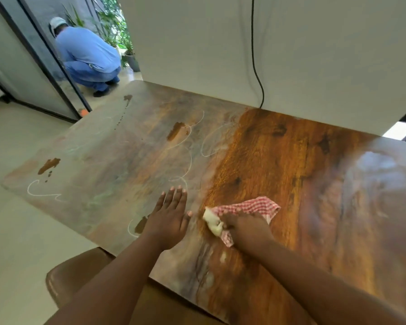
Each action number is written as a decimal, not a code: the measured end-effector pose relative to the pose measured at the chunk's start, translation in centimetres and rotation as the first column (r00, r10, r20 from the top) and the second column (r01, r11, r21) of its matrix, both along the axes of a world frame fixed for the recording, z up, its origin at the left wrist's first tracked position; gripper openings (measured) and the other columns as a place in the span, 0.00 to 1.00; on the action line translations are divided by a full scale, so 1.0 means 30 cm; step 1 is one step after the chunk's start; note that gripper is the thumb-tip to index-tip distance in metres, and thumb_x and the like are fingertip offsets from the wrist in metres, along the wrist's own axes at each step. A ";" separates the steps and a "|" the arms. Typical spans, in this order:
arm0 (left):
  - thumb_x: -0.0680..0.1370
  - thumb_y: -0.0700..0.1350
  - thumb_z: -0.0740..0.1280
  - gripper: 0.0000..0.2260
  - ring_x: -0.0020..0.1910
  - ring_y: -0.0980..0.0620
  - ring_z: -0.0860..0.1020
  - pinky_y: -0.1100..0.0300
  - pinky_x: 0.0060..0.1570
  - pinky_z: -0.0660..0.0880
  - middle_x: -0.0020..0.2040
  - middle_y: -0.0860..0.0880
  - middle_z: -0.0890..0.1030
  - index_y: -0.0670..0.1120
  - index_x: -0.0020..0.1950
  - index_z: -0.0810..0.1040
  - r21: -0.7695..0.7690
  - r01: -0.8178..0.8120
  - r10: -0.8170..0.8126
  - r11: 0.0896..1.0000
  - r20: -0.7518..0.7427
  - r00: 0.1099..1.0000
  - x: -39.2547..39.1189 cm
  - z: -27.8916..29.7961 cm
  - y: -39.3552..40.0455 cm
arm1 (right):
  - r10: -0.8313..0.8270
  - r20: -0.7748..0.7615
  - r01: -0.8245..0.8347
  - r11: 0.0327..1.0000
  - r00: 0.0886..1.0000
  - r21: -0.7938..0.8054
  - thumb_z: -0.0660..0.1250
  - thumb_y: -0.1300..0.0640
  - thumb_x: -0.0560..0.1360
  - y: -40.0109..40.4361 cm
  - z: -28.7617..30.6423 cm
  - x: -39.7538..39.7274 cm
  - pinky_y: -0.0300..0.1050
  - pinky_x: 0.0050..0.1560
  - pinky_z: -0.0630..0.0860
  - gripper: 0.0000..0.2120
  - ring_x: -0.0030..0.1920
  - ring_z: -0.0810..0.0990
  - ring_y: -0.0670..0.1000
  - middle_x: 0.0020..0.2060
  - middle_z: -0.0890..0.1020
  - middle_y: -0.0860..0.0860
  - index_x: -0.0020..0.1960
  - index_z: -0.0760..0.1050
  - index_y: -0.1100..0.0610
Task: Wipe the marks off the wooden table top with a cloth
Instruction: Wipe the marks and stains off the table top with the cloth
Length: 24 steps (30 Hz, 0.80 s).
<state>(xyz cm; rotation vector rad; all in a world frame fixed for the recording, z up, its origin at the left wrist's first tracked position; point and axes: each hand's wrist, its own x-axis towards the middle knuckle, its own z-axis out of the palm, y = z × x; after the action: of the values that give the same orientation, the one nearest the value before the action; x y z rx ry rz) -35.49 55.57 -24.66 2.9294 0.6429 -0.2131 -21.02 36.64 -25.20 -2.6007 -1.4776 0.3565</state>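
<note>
right hand (245, 227) grips bunched red-checked cloth (249, 208) pressed on wooden desk (279, 160) near front edge, left hand (170, 218) flat beside it, fingers straight, chalk marks (192, 146) on left half.

Left hand (170, 216) flat, fingers straight; right hand (246, 227) fingers curled.

Two bare forearms entering from bottom edge, no sleeves visible up to frame border. Left hand (169, 219) and right hand (246, 227) both bare: no gloves, rings, watch or wristbands. Short trimmed nails, pale at tips, visible on left fingers (179, 193). Right-hand nails not discernible. No clothing of the wearer in view. Slight motion blur on both arms.
</note>
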 end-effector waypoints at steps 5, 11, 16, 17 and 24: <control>0.82 0.57 0.41 0.28 0.72 0.53 0.30 0.56 0.71 0.28 0.77 0.49 0.36 0.46 0.77 0.38 -0.006 0.132 -0.132 0.991 0.033 0.991 -0.126 0.007 0.017 | -0.101 -0.006 0.101 0.994 0.995 -0.032 0.57 0.54 0.76 0.175 0.008 -0.282 0.53 0.59 0.65 0.18 0.57 0.76 0.56 0.56 0.80 0.52 0.65 0.69 0.47; 0.82 0.58 0.40 0.28 0.74 0.54 0.32 0.56 0.71 0.29 0.79 0.47 0.40 0.45 0.78 0.38 -0.061 0.173 -0.173 0.983 0.005 0.985 -0.218 0.004 0.086 | 0.119 -0.138 -0.141 0.976 0.983 -0.164 0.56 0.48 0.75 -0.044 0.031 -0.467 0.47 0.50 0.65 0.20 0.54 0.77 0.53 0.56 0.79 0.49 0.66 0.68 0.40; 0.82 0.59 0.40 0.29 0.74 0.54 0.34 0.55 0.70 0.29 0.79 0.47 0.41 0.46 0.78 0.39 -0.100 0.190 -0.189 0.977 0.018 0.982 -0.226 -0.035 0.055 | -0.203 -0.031 0.199 0.975 0.979 -0.100 0.56 0.47 0.73 -0.137 0.077 -0.422 0.39 0.42 0.72 0.17 0.47 0.80 0.46 0.49 0.83 0.44 0.61 0.72 0.38; 0.82 0.59 0.40 0.29 0.75 0.53 0.35 0.55 0.70 0.29 0.79 0.47 0.42 0.46 0.78 0.40 -0.111 0.213 -0.213 0.971 0.010 0.977 -0.225 -0.042 0.044 | -0.243 0.017 0.244 0.966 0.970 -0.084 0.57 0.50 0.75 -0.090 0.076 -0.428 0.40 0.43 0.72 0.16 0.47 0.80 0.47 0.49 0.83 0.44 0.60 0.74 0.41; 0.82 0.58 0.40 0.28 0.77 0.49 0.37 0.54 0.71 0.31 0.79 0.46 0.42 0.45 0.78 0.40 -0.105 0.268 -0.273 0.958 -0.029 0.962 -0.191 -0.064 0.022 | -0.020 -0.045 0.013 0.990 0.999 -0.141 0.57 0.55 0.77 0.017 0.071 -0.559 0.43 0.37 0.72 0.14 0.44 0.80 0.53 0.48 0.82 0.51 0.60 0.75 0.50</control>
<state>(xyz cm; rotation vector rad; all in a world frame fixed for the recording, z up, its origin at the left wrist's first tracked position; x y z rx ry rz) -41.22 56.24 -26.57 2.9120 0.2246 -0.3275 -37.78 37.15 -23.07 -2.6903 -1.4658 0.5336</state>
